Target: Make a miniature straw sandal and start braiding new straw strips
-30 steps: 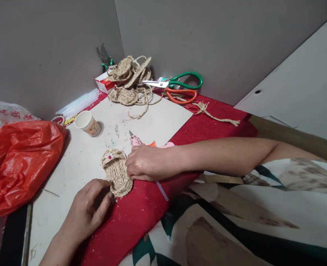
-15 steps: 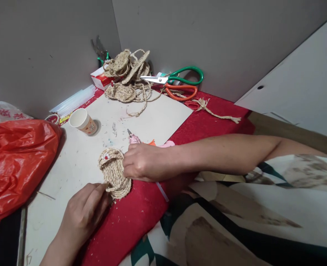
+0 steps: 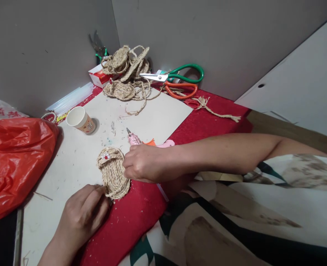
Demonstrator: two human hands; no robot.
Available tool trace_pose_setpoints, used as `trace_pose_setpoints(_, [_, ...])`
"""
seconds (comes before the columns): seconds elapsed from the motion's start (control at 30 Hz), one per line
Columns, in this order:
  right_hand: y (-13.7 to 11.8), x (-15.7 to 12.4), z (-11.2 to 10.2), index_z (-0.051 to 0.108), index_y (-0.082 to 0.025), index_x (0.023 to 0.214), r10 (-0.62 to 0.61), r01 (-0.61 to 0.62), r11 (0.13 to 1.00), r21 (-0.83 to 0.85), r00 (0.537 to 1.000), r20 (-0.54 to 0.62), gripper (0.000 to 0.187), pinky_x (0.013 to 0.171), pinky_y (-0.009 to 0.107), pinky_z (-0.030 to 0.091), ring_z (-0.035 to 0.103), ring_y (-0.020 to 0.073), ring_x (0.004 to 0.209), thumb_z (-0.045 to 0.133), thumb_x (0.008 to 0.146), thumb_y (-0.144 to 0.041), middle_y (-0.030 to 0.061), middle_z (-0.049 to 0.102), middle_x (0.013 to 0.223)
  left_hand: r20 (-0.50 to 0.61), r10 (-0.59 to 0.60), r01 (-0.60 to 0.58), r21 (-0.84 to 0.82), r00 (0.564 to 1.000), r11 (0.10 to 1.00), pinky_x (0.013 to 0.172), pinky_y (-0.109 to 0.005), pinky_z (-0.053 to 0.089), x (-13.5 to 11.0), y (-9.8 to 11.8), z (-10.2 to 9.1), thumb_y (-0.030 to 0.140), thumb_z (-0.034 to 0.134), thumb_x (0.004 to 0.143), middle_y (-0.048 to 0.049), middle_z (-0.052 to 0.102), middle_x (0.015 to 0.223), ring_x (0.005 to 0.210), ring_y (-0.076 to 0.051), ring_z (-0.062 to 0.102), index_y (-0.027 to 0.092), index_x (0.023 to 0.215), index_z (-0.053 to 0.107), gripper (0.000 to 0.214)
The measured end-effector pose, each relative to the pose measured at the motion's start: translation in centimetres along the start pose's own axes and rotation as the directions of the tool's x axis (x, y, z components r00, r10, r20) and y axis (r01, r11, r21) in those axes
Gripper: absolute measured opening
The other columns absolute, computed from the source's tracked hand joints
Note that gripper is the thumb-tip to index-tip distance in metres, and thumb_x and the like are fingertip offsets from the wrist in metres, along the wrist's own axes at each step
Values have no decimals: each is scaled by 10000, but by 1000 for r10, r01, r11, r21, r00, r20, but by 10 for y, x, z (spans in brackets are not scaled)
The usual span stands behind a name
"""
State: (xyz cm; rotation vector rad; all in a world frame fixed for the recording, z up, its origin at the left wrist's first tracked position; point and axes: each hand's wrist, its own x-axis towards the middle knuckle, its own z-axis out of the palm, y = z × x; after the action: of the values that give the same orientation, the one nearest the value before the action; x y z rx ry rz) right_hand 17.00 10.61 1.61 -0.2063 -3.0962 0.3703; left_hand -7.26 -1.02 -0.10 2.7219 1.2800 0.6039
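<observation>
A small woven straw slipper [image 3: 113, 175] lies near the front edge of the table, its toe strap set with pearly beads and a red one. My left hand [image 3: 87, 208] is closed, thumb and fingers pinched together at the slipper's lower left edge. On the opposite side, my right hand [image 3: 141, 164] is closed with its fingertips against the slipper's right edge. What lies inside its fingers is hidden. Just beyond that hand rests a pink glue gun [image 3: 134, 139] with a metal nozzle and an orange trigger, partly covered by my hand.
A paper cup [image 3: 81, 120] stands on the pale board [image 3: 157, 114]. At the back are a heap of straw slippers and cord [image 3: 121, 90], green-and-orange scissors [image 3: 166, 78], pliers [image 3: 98, 48] and clear sticks [image 3: 71, 99]. A red plastic bag [image 3: 19, 159] sits at left.
Near my left hand, the strand raised over the slipper's heel end now lies flatter. Both hands stay at the slipper's edges, and the view has shifted slightly.
</observation>
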Motion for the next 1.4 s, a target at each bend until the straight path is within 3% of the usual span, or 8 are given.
trace_pose_setpoints(0.77, [-1,-2,-1,653,-140,801,22,-22,1000,3,1000,0,189,749,358,213,470,168,781,506,918,-147,56,649,833,12,-156,156,-160,988,975,600,-214,482,7,1,-2,114,587,849,1,655,761,631,-110,629,197,959,587,138])
trace_pose_setpoints(1.4, [1,0,4,655,-140,820,6,-6,1000,26,1000,-9,203,778,363,220,486,183,809,485,929,-146,58,664,848,29,-178,180,-152,984,972,663,-208,479,3,-5,2,93,609,827,-16,672,841,698,-114,637,196,987,576,193])
